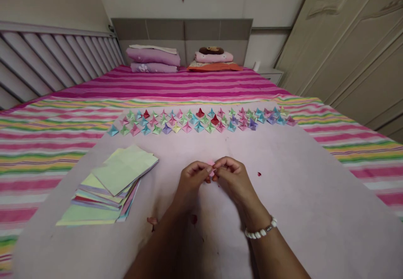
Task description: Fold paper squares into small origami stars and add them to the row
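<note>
My left hand (192, 177) and my right hand (234, 177) meet over the pale pink board (299, 195) on the bed. Both pinch a small pink folded paper piece (210, 164) between their fingertips; most of it is hidden by the fingers. A white bead bracelet (261, 230) sits on my right wrist. To the left lies a fanned stack of coloured paper squares (110, 186), pale green on top. Along the board's far edge run two rows of several small folded paper shapes (201, 120) in many colours.
The board rests on a bed with a pink striped cover (47, 128). Folded purple bedding (153, 58) and a pink pillow (214, 57) lie by the headboard. A slatted rail (47, 56) is on the left, wardrobe doors (355, 52) on the right. A tiny red scrap (259, 173) lies near my right hand.
</note>
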Available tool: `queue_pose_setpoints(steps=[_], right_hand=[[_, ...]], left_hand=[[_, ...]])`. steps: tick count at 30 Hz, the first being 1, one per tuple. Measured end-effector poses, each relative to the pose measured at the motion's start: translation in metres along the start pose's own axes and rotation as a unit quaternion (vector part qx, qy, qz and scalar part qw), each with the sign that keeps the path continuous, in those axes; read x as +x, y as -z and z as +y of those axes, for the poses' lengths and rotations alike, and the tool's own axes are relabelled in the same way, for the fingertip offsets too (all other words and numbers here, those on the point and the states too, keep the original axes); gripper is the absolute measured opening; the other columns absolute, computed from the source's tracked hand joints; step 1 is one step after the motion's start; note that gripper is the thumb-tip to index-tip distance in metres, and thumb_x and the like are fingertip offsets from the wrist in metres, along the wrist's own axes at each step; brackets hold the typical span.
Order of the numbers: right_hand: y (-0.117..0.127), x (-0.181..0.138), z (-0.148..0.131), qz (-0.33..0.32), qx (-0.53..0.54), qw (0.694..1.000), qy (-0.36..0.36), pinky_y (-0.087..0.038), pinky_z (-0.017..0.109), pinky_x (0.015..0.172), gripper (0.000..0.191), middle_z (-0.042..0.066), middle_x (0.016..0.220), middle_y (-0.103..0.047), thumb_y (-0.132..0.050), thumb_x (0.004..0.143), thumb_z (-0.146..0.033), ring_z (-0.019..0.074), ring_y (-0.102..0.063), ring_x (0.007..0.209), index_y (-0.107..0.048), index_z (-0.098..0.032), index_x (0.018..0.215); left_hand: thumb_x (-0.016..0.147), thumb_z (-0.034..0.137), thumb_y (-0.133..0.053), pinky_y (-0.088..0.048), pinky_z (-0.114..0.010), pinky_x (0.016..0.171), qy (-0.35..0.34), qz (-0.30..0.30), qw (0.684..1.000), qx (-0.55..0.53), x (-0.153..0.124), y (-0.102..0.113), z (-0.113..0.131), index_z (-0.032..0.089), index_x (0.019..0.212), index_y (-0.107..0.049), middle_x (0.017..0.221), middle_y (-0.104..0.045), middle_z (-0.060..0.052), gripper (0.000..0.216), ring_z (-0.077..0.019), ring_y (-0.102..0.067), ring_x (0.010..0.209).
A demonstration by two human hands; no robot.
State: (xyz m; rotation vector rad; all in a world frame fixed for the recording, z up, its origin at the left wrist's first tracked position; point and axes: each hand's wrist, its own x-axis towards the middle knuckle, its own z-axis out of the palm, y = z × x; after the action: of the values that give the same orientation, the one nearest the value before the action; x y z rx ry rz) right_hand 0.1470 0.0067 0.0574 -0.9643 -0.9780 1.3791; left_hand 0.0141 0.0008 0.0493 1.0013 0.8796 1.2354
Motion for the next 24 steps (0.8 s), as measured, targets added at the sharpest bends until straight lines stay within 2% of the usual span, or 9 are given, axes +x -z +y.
queue_pose_setpoints(steps=[5, 10, 14, 19, 21, 24], right_hand=[[0.0014, -0.0011, -0.001, -0.016, -0.017, 1.0, 0.008, -0.045, 0.024, 0.054, 0.01, -0.002, 0.05, -0.064, -0.063, 0.061, -0.013, 0.0125, -0.058, 0.049, -0.067, -0.018, 0.069], [0.0017, -0.0019, -0.0033, -0.029, 0.039, 0.999, -0.008, -0.046, 0.027, 0.055, 0.028, -0.002, 0.058, -0.064, -0.068, 0.067, -0.022, 0.0139, -0.059, 0.05, -0.067, -0.019, 0.095], [0.0017, -0.0006, -0.0003, -0.044, 0.028, 0.998, -0.043, -0.043, 0.025, 0.053, 0.02, 0.0, 0.055, -0.064, -0.076, 0.067, -0.03, 0.0124, -0.057, 0.05, -0.068, -0.016, 0.077], [0.0026, 0.0006, 0.0017, -0.043, 0.008, 0.999, -0.032, -0.039, 0.022, 0.052, 0.021, -0.001, 0.051, -0.063, -0.079, 0.063, -0.032, 0.0098, -0.053, 0.048, -0.067, -0.015, 0.066], [0.0031, 0.0007, 0.0011, -0.028, -0.008, 0.999, -0.022, -0.037, 0.022, 0.051, 0.022, -0.001, 0.05, -0.062, -0.079, 0.064, -0.033, 0.0095, -0.052, 0.048, -0.067, -0.015, 0.066], [0.0039, 0.0009, 0.0012, -0.013, -0.029, 0.999, -0.015, -0.034, 0.022, 0.049, 0.024, -0.002, 0.048, -0.059, -0.077, 0.064, -0.036, 0.0092, -0.049, 0.046, -0.066, -0.015, 0.067]], left_hand=[[0.07, 0.025, -0.071, -0.039, -0.024, 0.06, -0.014, 0.001, 1.0, 0.009, 0.0012, -0.0005, -0.0009, 0.017, 0.072, -0.062, 0.059, -0.061, 0.003, 0.012, -0.0098, -0.052, 0.058], [0.067, 0.025, -0.071, -0.04, -0.023, 0.057, -0.027, 0.025, 0.999, 0.03, -0.0005, -0.0044, 0.006, 0.018, 0.071, -0.057, 0.055, -0.055, 0.005, 0.017, -0.0094, -0.052, 0.054], [0.062, 0.027, -0.075, -0.04, -0.022, 0.054, -0.026, 0.032, 0.999, 0.016, 0.0006, -0.0061, 0.006, 0.018, 0.079, -0.053, 0.062, -0.058, 0.005, 0.028, -0.009, -0.053, 0.054], [0.059, 0.027, -0.078, -0.042, -0.022, 0.059, -0.028, 0.038, 0.999, -0.012, 0.0027, -0.0055, 0.0028, 0.017, 0.101, -0.054, 0.073, -0.063, 0.002, 0.049, -0.0095, -0.056, 0.06], [0.062, 0.028, -0.077, -0.042, -0.022, 0.061, -0.021, 0.035, 0.999, 0.003, 0.0023, -0.0055, 0.0031, 0.015, 0.098, -0.059, 0.073, -0.063, 0.001, 0.042, -0.0092, -0.055, 0.062], [0.067, 0.032, -0.074, -0.041, -0.022, 0.06, -0.003, 0.029, 0.999, 0.042, 0.0013, -0.0054, 0.0039, 0.014, 0.082, -0.065, 0.066, -0.061, 0.001, 0.025, -0.0091, -0.052, 0.06]])
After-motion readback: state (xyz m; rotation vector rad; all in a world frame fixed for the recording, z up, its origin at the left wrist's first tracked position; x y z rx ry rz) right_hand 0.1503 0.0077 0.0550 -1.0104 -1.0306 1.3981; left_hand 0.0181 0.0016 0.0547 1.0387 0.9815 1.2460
